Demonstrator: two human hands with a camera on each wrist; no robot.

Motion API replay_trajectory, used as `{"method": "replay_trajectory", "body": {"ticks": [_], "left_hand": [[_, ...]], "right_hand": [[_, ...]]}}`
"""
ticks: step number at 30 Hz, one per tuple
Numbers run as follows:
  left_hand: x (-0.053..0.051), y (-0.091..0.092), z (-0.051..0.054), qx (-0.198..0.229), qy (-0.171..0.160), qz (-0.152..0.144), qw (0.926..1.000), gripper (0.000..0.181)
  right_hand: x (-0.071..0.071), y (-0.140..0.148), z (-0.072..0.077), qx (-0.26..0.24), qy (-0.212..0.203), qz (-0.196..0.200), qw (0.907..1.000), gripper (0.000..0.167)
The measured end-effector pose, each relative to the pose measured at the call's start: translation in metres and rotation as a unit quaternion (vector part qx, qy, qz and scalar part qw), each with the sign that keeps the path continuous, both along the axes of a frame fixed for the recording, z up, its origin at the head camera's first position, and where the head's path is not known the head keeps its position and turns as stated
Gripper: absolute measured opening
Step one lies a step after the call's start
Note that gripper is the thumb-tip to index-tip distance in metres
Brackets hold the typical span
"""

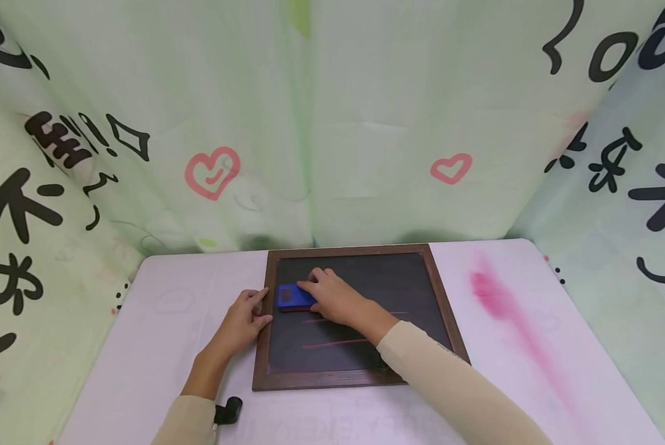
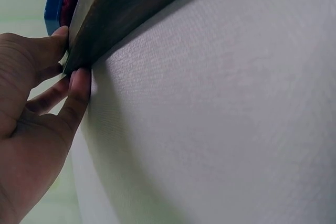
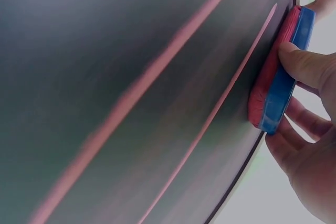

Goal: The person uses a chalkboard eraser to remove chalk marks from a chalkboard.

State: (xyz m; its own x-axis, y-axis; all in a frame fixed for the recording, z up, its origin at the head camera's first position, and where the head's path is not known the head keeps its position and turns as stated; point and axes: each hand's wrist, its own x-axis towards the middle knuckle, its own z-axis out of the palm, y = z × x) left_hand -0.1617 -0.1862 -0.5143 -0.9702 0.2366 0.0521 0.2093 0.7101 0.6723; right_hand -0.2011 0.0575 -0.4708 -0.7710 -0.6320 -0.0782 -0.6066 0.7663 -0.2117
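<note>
Pale green cloth (image 1: 360, 123) hangs across the back and both sides, marked with bold black characters and two red heart outlines, and closes off a pinkish-white table (image 1: 177, 303). From my remote seat, I read the scene from left to right.

First comes the person's left hand (image 1: 242, 321), in a beige sleeve, with a small black fitting (image 1: 228, 410) at the wrist. Its thumb and fingertips pinch the left side of a brown wooden frame (image 1: 262, 358); I judge that this steadies the chalkboard (image 1: 388, 281), which lies flat near the table's far edge.

Just inside that side is a blue eraser (image 1: 293, 296). Its red felt is turned toward the black surface, apparently against it, which leaves the hard blue back for gripping. The right hand (image 1: 335, 296) reaches in from the right and pinches this back between thumb and fingers, with the thumb and fingers on opposite sides.

Nearer the person, two pink lines (image 1: 335, 343) run across the board, partly covered by the right hand and forearm. Farther right, beyond the frame, a pink smear (image 1: 491, 293) stains the table.
</note>
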Motion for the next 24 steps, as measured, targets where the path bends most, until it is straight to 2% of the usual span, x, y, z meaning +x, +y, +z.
{"method": "replay_trajectory", "body": {"ticks": [14, 24], "left_hand": [[0.0, 0.0, -0.001, -0.004, -0.009, 0.002, 0.9999, 0.063], [0.0, 0.001, 0.001, -0.007, -0.01, 0.004, 0.9999, 0.064]], "right_hand": [[0.002, 0.053, -0.002, -0.032, 0.005, -0.004, 0.9995, 0.058], [0.007, 0.103, -0.001, -0.049, 0.019, -0.032, 0.9981, 0.059]]}}
